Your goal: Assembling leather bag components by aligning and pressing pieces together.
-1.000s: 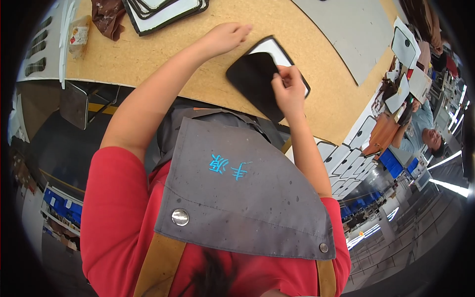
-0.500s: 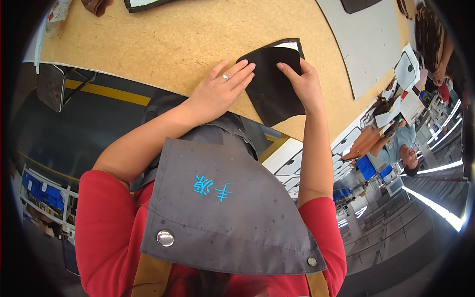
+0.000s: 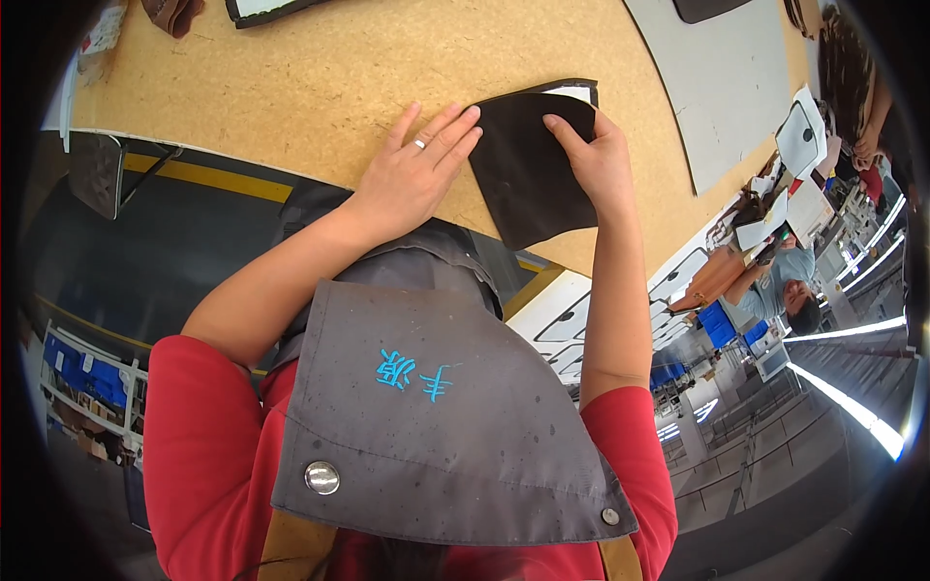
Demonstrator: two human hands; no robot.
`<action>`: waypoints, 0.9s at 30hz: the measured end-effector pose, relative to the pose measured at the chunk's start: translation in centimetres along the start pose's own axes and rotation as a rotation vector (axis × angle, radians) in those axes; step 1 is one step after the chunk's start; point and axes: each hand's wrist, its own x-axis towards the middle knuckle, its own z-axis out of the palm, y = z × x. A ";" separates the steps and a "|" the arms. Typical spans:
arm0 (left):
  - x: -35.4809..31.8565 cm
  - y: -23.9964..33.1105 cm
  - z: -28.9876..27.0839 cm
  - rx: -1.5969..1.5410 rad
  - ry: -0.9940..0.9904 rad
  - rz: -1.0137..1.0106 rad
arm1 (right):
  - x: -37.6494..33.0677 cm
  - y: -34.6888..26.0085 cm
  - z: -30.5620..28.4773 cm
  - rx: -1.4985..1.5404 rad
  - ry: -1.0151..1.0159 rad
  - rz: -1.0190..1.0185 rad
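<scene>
A black, leather-like sheet (image 3: 533,174) lies at the table's near edge, over a white piece with a dark border (image 3: 581,93) that shows only along the far right side. My right hand (image 3: 599,165) grips the sheet's right side, thumb on top and the other fingers mostly hidden behind it. Flat on the board rests my left hand (image 3: 415,172), fingers stretched out, a ring on one of them. Its fingertips reach the sheet's upper left edge; whether they press on it I cannot tell.
The tan worktable (image 3: 310,107) spans the top. On it lie a grey sheet (image 3: 722,97) at right, a dark-edged white piece (image 3: 266,8) at the far edge and brown scrap (image 3: 174,14) at far left. Another person (image 3: 790,281) is at the right, beside stacked panels.
My left hand has slid left, its fingertips drawing back from on top of the black sheet to its edge. My right hand keeps its grip, almost unmoved.
</scene>
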 end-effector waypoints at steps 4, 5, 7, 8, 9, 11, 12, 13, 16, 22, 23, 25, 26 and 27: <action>1.1 0.0 0.0 0.052 0.032 0.059 | -0.2 0.9 0.4 0.060 0.075 -0.037; 1.2 0.2 0.1 0.077 0.021 0.064 | -0.3 1.1 0.5 0.002 0.092 -0.107; 1.3 0.3 0.6 0.104 0.008 0.069 | -0.9 0.9 0.9 -0.090 0.113 -0.182; 1.2 0.2 0.8 0.125 -0.004 0.062 | -1.2 0.8 1.3 -0.205 0.141 -0.355; 1.2 0.1 0.9 0.146 -0.016 0.055 | -1.5 0.8 1.5 -0.321 0.167 -0.527; 1.4 -0.1 0.9 0.082 -0.001 0.051 | -2.1 1.3 1.9 -0.417 0.094 -0.644; 1.5 -0.2 0.7 0.018 0.018 0.046 | -2.3 1.1 2.1 -0.416 0.085 -0.637; 1.9 -0.3 0.3 0.014 0.014 0.047 | -2.6 0.7 2.1 -0.417 0.077 -0.628; 3.6 -1.1 -0.8 -0.149 0.230 -0.086 | -3.3 0.3 1.5 -0.120 0.068 -0.474; 3.7 0.0 -3.6 -0.400 0.294 0.010 | -7.0 -0.8 -0.3 0.108 0.063 -0.445; 3.6 0.6 -4.4 -0.348 0.317 0.082 | -8.2 -1.8 -0.8 0.135 0.064 -0.366; 3.2 1.7 -5.4 -0.296 0.346 0.165 | -9.8 -2.6 -1.6 0.015 0.098 -0.433; 3.0 2.3 -5.7 -0.291 0.360 0.204 | -10.4 -2.8 -1.7 -0.121 0.156 -0.496; 2.9 2.7 -6.0 -0.284 0.373 0.242 | -10.9 -3.0 -1.7 -0.257 0.213 -0.557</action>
